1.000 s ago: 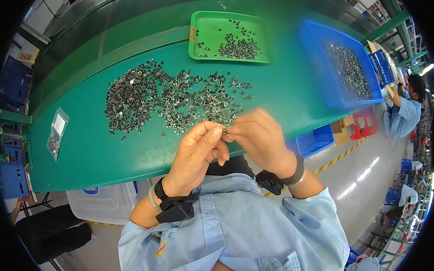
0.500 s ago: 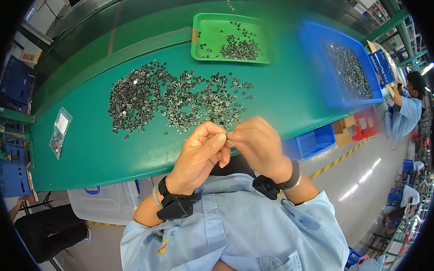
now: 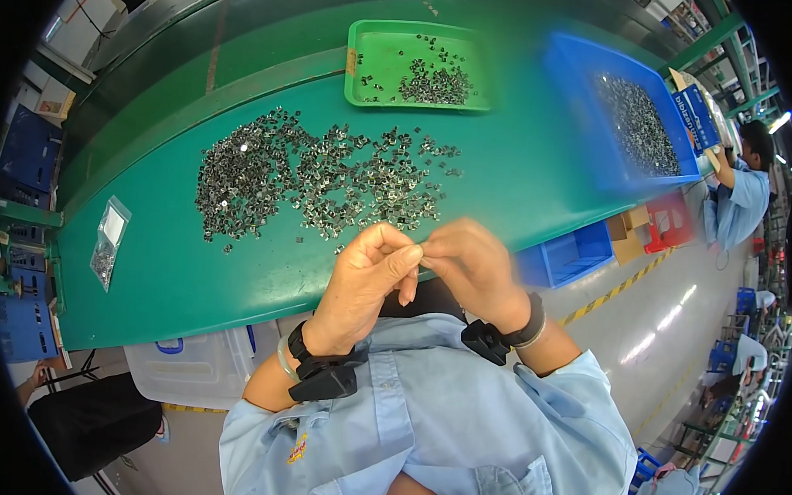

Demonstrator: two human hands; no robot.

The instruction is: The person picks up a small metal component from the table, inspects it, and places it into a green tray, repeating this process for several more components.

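My left hand [image 3: 369,277] and my right hand [image 3: 472,266] meet fingertip to fingertip over the near edge of the green table [image 3: 194,284]. Both are closed in a pinch. Whatever sits between the fingertips is too small and too covered to name. Just beyond my hands spreads a loose pile of small metal parts [image 3: 363,181], dark and silvery. A denser heap of the same parts [image 3: 241,177] lies to its left.
Farther back stands a green tray [image 3: 381,64] with more parts. At the right is a blue bin [image 3: 583,123] of parts, and below it another blue bin [image 3: 579,254]. A clear bag [image 3: 108,242] lies at left; a co-worker [image 3: 742,203] is at far right.
Both hands stay pinched together, with the fingertips shifted very slightly to the right. The view has moved a little; the piles look unchanged.
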